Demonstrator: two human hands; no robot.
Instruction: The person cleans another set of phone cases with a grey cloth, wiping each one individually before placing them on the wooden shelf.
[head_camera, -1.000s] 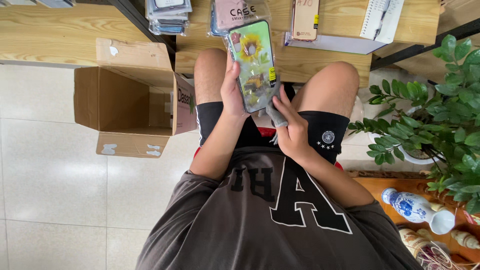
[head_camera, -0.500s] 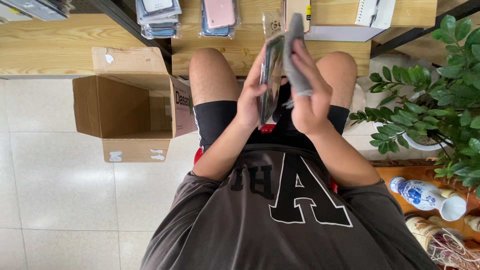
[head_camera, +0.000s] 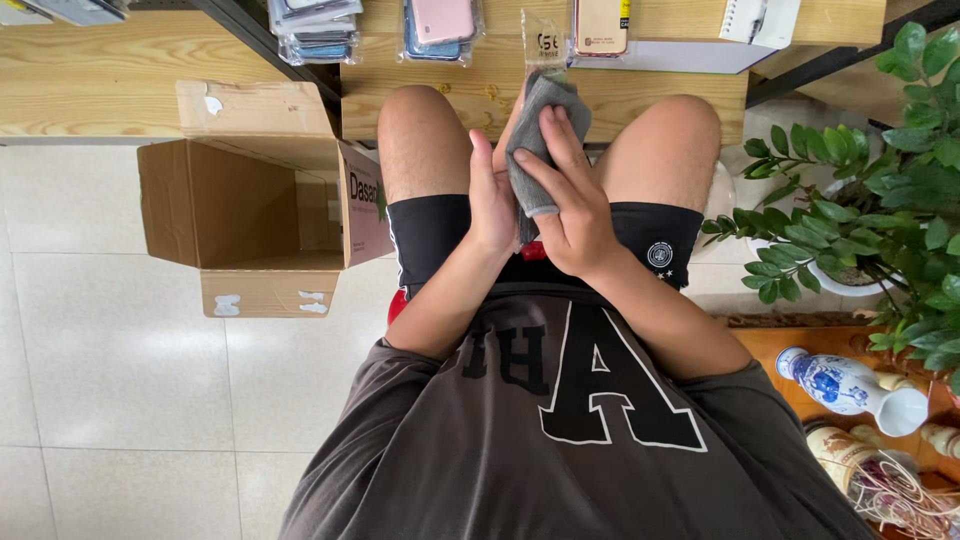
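The person sits with both hands raised over the lap, between the knees and just short of the near edge of the wooden desk (head_camera: 200, 70). The right hand (head_camera: 570, 205) presses a grey cloth (head_camera: 535, 130) flat with its fingers (head_camera: 545, 165) spread and clenched over it, thumb tucked under the lower hem. The left hand (head_camera: 492, 195) stands edge-on against the other side of the cloth, its fingers hidden behind it, so what they grasp cannot be told. A clear plastic sleeve (head_camera: 545, 40) sticks up above the cloth, in front of the desk edge.

On the desk lie stacks of packaged phone cases (head_camera: 440, 25), close to its front edge. To the left an open cardboard box (head_camera: 240, 205) lies on its side on the tiled floor (head_camera: 110, 380), mouth facing the camera, one flap touching the person's left thigh. To the right a leafy plant (head_camera: 880, 180) crowds the right knee, and a blue-and-white vase (head_camera: 850, 385) lies below it. The widest open room is the floor at lower left.
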